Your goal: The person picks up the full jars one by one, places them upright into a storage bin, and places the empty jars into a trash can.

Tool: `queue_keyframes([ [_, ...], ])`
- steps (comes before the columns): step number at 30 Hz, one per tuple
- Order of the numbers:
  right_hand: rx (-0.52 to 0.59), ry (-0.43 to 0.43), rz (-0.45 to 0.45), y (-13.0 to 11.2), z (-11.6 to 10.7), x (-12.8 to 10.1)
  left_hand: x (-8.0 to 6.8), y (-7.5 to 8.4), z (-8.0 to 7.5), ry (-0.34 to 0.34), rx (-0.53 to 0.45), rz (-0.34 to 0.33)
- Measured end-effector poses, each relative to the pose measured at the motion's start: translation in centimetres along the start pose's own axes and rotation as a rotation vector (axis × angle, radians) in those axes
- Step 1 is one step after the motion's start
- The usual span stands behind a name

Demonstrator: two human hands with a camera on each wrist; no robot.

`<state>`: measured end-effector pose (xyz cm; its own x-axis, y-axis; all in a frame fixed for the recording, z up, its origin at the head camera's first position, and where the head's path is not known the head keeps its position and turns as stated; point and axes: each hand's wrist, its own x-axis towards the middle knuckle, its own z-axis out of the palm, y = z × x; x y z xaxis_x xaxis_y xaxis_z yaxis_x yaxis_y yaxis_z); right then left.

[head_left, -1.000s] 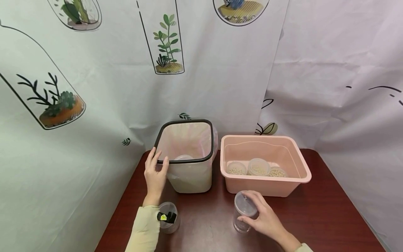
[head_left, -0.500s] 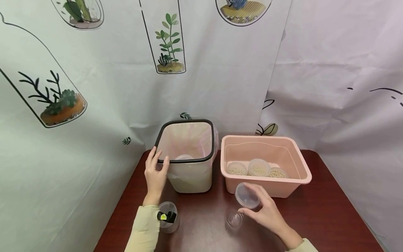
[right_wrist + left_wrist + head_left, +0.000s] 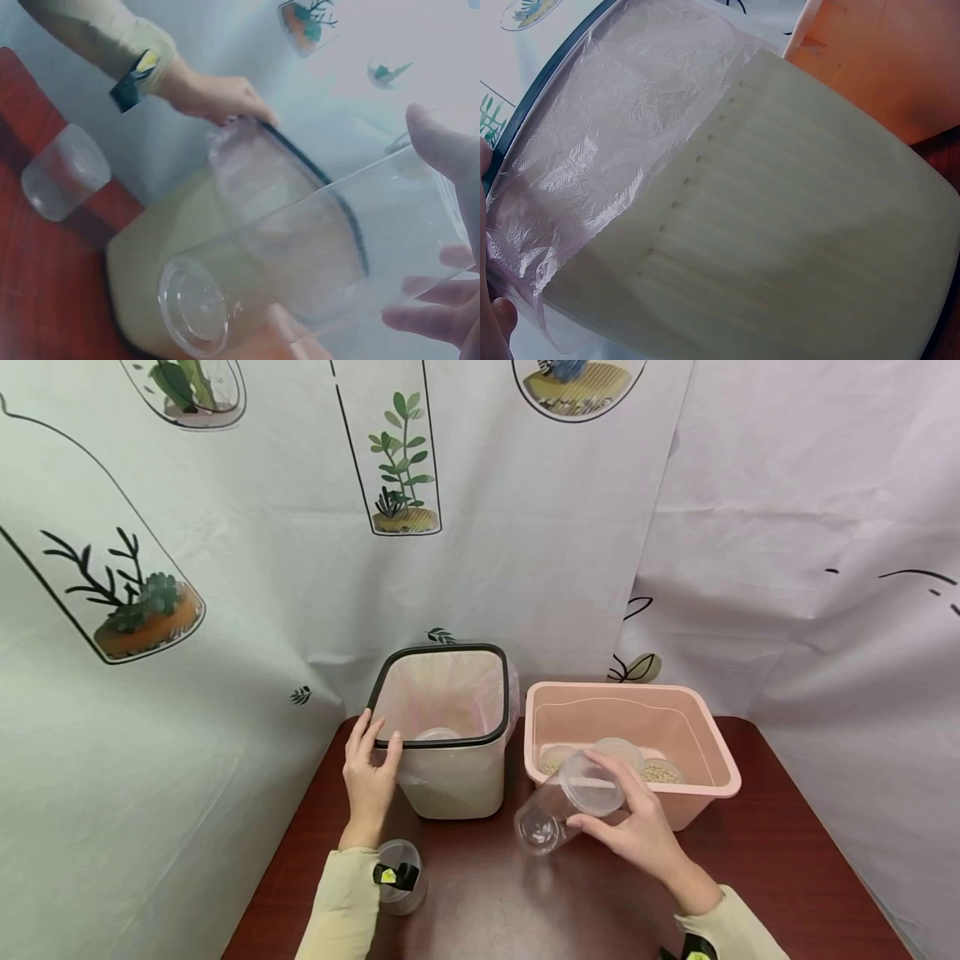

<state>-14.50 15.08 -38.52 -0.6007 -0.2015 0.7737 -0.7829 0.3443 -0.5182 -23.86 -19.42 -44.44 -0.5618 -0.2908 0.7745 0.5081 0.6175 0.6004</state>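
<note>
My right hand (image 3: 633, 827) grips a clear plastic jar (image 3: 551, 810) near its lidded end, thumb on one side and fingers on the other. The jar looks empty and is tilted in the air, its base pointing down to the left, overlapping the front of the pink tub. In the right wrist view its see-through base (image 3: 195, 307) overlaps the trash can. At the left front corner of the lined trash can (image 3: 457, 789), my left hand (image 3: 369, 781) holds the black rim (image 3: 442, 744), fingers over it and thumb along the outer side.
A second clear jar (image 3: 402, 897) stands on the dark red table (image 3: 480, 893), partly behind the left wrist. The pink tub (image 3: 708, 790) at right holds several round containers of pale beans (image 3: 663, 771). Inside the trash can a pale round lid (image 3: 437, 735) shows.
My right hand has lifted the jar off the table, moving it up toward the tub and tilting it so its base swings left. The left hand stays on the trash can rim.
</note>
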Motion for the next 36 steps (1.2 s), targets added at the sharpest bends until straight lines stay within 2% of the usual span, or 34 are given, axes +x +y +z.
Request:
queue_keyframes([
  [9, 0.056, 0.094, -0.124, -0.8, -0.6, 3.7, 0.0, -0.1, -0.1, -0.001, 0.007, 0.001],
  [19, 0.080, 0.204, -0.254, -2.0, 0.0, 7.2, 0.0, -0.3, 0.0, -0.004, -0.007, -0.004],
  [24, 0.123, 0.222, -0.249, -2.6, 0.3, 8.1, 0.0, -0.2, 0.0, -0.004, -0.008, 0.000],
  [30, 0.106, 0.255, -0.247, -2.6, 1.2, 9.8, 0.2, -0.2, 0.0, -0.005, -0.004, 0.006],
  [36, 0.137, 0.208, -0.212, -1.8, 2.0, 11.0, 0.1, -0.1, 0.0, -0.002, -0.012, 0.002],
])
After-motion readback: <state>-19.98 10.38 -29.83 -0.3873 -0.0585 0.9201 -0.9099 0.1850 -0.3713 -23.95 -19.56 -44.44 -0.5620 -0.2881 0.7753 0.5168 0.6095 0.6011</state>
